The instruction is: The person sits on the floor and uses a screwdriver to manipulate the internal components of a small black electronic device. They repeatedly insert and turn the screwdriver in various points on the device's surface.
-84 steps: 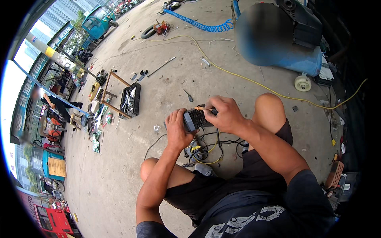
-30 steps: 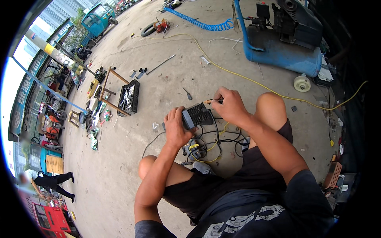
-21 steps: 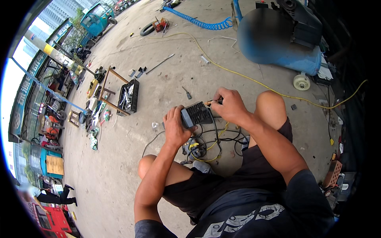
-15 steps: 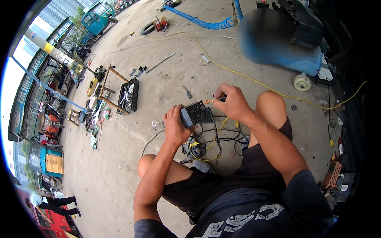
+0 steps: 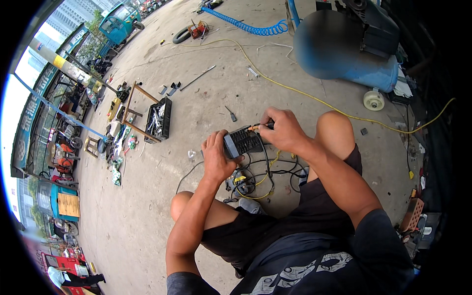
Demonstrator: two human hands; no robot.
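Observation:
My left hand (image 5: 218, 155) is closed around the left side of a black box with ridged rows on its face (image 5: 243, 141), held tilted above the floor between my knees. My right hand (image 5: 285, 129) grips a slim black-and-orange hand tool (image 5: 254, 128). Its orange end meets the box's upper right edge; whether it touches cannot be told, and its tip is not clear. Below the box, black and yellow cables (image 5: 275, 172) tangle around a grey-and-yellow device (image 5: 237, 181). A small tool with a dark handle (image 5: 233, 117) lies on the concrete just beyond the box.
At left stands a black crate of metal tools (image 5: 160, 119) beside a wooden frame (image 5: 133, 115). A blue air compressor tank (image 5: 344, 73) sits at the upper right. A yellow hose (image 5: 295, 91) crosses the floor ahead. A person (image 5: 73, 279) is at the lower left.
My right hand has shifted slightly left, bringing the orange end of the tool against or over the box's edge. The left hand keeps its place. The person at lower left has moved lower.

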